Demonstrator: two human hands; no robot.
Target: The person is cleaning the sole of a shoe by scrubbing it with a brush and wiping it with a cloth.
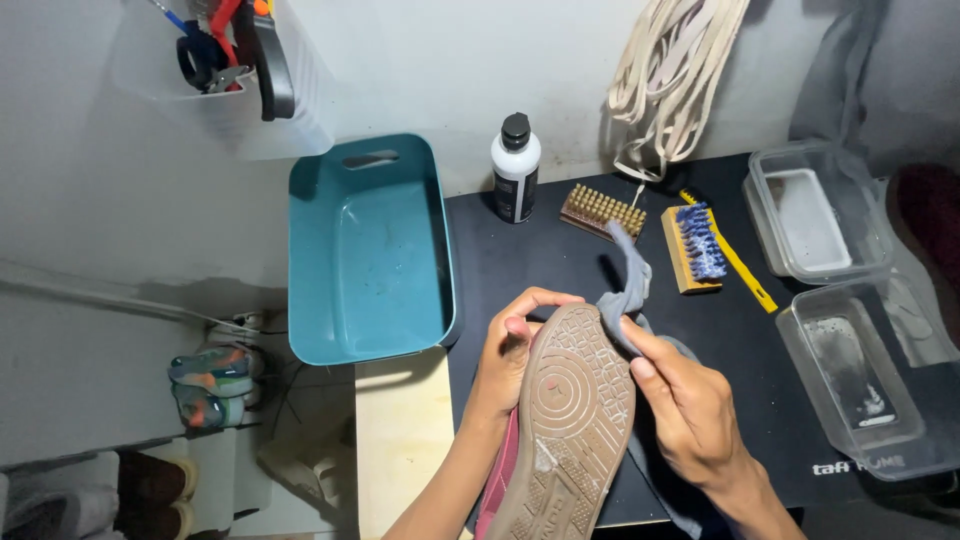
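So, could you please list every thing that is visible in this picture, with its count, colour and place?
shoe: 1, dark red with tan sole, sole up, held at bottom centre
cloth: 1, grey, pressed on the shoe's toe
basin: 1, teal, left of the black mat
bottle: 1, white with black cap, by the wall
brushes: 2, a wooden one with tan bristles, and a yellow-handled one with blue bristles, on the mat
clear tubs: 2, one at upper right, one at lower right
laces: a bundle, cream, hanging on the wall
tool holder: 1, clear, on the wall, upper left
black mat: 1, under the tools
left hand: grips the shoe's side
right hand: holds the cloth
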